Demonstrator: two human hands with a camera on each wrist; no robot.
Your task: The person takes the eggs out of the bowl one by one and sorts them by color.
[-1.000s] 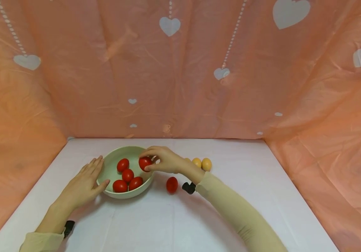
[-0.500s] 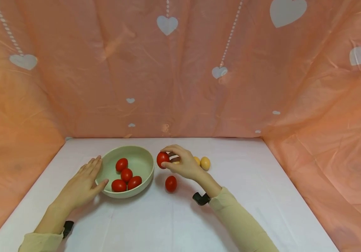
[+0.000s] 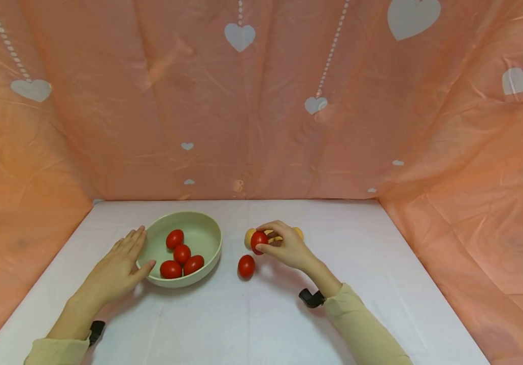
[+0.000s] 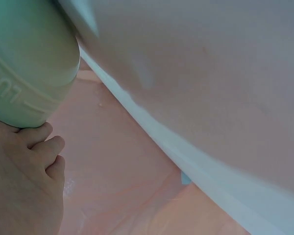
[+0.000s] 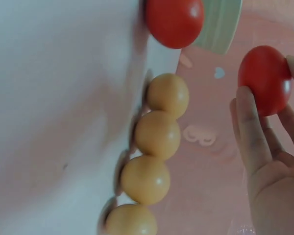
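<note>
My right hand (image 3: 288, 248) pinches a red egg (image 3: 258, 242) between thumb and fingers. In the right wrist view that egg (image 5: 265, 81) is held above the table, beside a row of yellow eggs (image 5: 158, 134). My left hand (image 3: 115, 268) rests against the left side of a pale green bowl (image 3: 204, 228), fingers straight and thumb at the rim. Several red eggs (image 3: 181, 254) lie inside the bowl. Another red egg (image 3: 246, 266) stands on the table between the bowl and my right hand. The left wrist view shows fingers (image 4: 51, 147) touching the bowl's outer wall (image 4: 34, 63).
The yellow eggs (image 3: 250, 238) stand in a row behind my right hand, which partly hides them. A white cloth covers the table (image 3: 215, 324). Orange curtains (image 3: 279, 152) with heart prints rise at the back and both sides.
My right hand has carried the red egg from over the bowl's right side rightward, to in front of the yellow eggs. My left hand stays on the bowl.
</note>
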